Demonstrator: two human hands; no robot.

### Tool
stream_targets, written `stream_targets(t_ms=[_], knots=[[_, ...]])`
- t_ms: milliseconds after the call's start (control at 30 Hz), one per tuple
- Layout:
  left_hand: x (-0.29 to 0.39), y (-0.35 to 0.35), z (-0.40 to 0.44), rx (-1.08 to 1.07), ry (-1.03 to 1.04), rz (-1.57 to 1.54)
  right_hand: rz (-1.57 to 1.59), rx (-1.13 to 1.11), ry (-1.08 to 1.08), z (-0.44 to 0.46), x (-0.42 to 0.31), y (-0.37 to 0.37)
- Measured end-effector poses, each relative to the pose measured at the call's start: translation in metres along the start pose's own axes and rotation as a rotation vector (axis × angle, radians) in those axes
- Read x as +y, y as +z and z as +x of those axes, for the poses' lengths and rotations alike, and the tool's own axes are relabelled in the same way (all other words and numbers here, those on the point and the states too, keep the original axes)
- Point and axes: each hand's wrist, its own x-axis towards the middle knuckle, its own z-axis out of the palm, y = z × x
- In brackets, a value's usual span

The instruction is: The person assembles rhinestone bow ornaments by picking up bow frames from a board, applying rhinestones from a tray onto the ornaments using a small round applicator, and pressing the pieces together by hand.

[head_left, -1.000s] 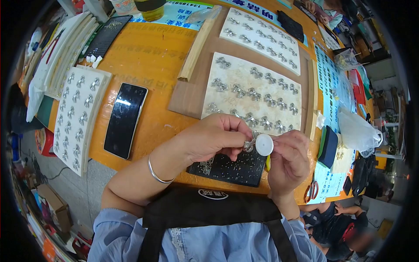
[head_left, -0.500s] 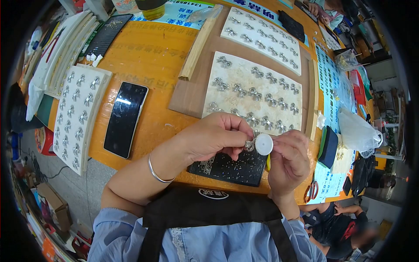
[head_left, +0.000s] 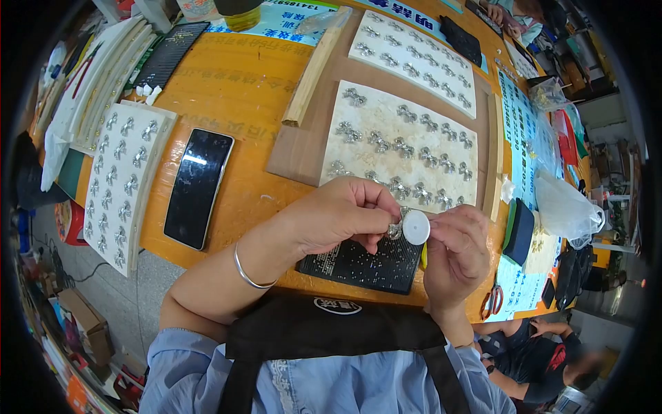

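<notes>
My left hand (head_left: 348,215) is closed, its thumb and fingers pinching a small silver bow-shaped ornament (head_left: 394,230). My right hand (head_left: 456,252) grips a round white disc (head_left: 416,227) by its edge, right beside the ornament. Whether disc and ornament touch, I cannot tell. Below both hands lies a black ribbed tray (head_left: 358,270) scattered with tiny shiny stones. Something yellow (head_left: 424,258) shows beside my right fingers, mostly hidden. Just beyond my hands, a stained white board (head_left: 362,153) carries rows of similar silver bows.
Left are a phone (head_left: 198,190) and another board of bows (head_left: 143,114). A wooden strip (head_left: 314,72) edges the brown panel (head_left: 293,152). Red-handled scissors (head_left: 492,302) and a plastic bag (head_left: 569,207) lie right. A seated person (head_left: 538,362) is at lower right.
The white disc has shifted very slightly to the left in my right hand. My left hand stays almost still. The person at lower right has changed posture.
</notes>
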Motion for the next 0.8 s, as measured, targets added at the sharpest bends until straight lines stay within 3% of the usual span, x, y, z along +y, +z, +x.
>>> stream_targets(t_ms=[800], knots=[[-0.0008, 0.0000, 0.0007, 0.034, 0.037, 0.058, 0.035, -0.016, 0.059, -0.0008, 0.0017, -0.0018]])
